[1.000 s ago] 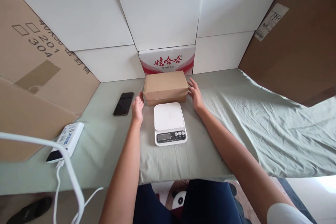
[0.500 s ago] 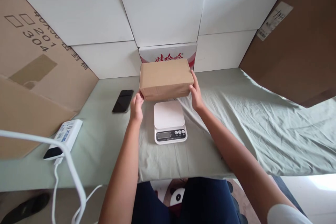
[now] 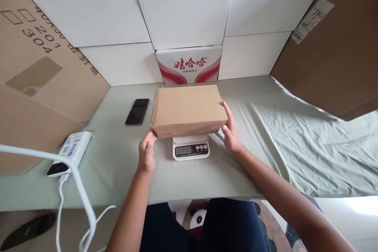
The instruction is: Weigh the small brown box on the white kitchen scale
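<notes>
Both hands, left hand (image 3: pixel 147 150) and right hand (image 3: pixel 230 133), clamp the cardboard box (image 3: pixel 188 110) by its ends right over the scale (image 3: pixel 190 147), with the phone (image 3: pixel 137 111) at 9 o'clock; the box overhangs the small scale, so an off-centre set-down probably tips it

We see a plain brown cardboard box (image 3: pixel 188 109), closed and level, between our hands. It covers the white scale (image 3: pixel 190 147) platform beneath it.

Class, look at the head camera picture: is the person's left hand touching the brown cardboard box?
Touching. The head view shows the left hand with its fingertips pressed against the lower left corner of the brown cardboard box, no gap between them.
</notes>
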Demonstrator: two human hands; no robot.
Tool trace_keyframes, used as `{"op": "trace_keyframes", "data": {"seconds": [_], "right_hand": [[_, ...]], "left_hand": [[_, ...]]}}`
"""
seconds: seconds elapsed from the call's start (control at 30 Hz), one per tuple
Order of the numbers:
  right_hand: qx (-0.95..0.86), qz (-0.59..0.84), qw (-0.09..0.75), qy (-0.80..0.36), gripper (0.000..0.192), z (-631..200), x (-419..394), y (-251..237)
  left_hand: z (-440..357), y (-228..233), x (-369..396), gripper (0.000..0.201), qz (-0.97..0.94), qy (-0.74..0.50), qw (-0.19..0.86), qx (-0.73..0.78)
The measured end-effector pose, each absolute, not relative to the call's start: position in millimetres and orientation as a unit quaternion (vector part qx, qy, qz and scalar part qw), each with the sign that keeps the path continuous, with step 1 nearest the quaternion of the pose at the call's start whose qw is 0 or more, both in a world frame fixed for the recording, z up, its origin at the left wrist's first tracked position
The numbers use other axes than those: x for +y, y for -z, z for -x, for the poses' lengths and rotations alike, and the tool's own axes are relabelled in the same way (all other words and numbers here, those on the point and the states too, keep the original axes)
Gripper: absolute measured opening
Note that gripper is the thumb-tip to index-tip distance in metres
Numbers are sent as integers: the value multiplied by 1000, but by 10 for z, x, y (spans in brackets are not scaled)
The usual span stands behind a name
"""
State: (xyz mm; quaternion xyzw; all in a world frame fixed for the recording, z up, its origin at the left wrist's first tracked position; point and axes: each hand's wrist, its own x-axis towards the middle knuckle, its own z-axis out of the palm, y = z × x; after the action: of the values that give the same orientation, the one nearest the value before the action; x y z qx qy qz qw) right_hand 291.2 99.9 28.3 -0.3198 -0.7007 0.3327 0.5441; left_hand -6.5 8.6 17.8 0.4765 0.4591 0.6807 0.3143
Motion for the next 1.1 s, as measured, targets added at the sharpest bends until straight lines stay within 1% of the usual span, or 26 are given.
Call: {"op": "trace_keyframes", "data": {"seconds": [0.23,0.3,0.4,0.47,0.6,0.77,0.9,1.0,1.1], "right_hand": [[-701,324,546,-325,70,-2920,988,-295],[-676,332,569,-331,71,-2938,1035,-284],[-605,356,633,-327,78,-3010,1149,-316],[-578,372,651,-322,81,-3067,1211,-356],[-590,375,632,-335,81,-3070,1207,-362],[-643,323,593,-361,75,-2891,1041,-262],[-666,328,565,-360,77,-2813,916,-232],[-663,336,567,-355,78,-2792,913,-254],[-656,328,592,-333,78,-2746,1089,-368]], "left_hand": [[47,-149,75,82,-470,-667,330,475],[62,-177,86,83,-462,-672,326,479],[105,-245,113,84,-450,-698,305,467],[126,-280,128,84,-444,-710,297,459],[114,-281,143,85,-442,-704,313,459],[58,-230,153,82,-447,-691,329,463],[32,-184,117,85,-449,-676,336,479],[28,-196,107,81,-471,-662,342,472],[49,-291,255,78,-492,-670,329,448]]}}
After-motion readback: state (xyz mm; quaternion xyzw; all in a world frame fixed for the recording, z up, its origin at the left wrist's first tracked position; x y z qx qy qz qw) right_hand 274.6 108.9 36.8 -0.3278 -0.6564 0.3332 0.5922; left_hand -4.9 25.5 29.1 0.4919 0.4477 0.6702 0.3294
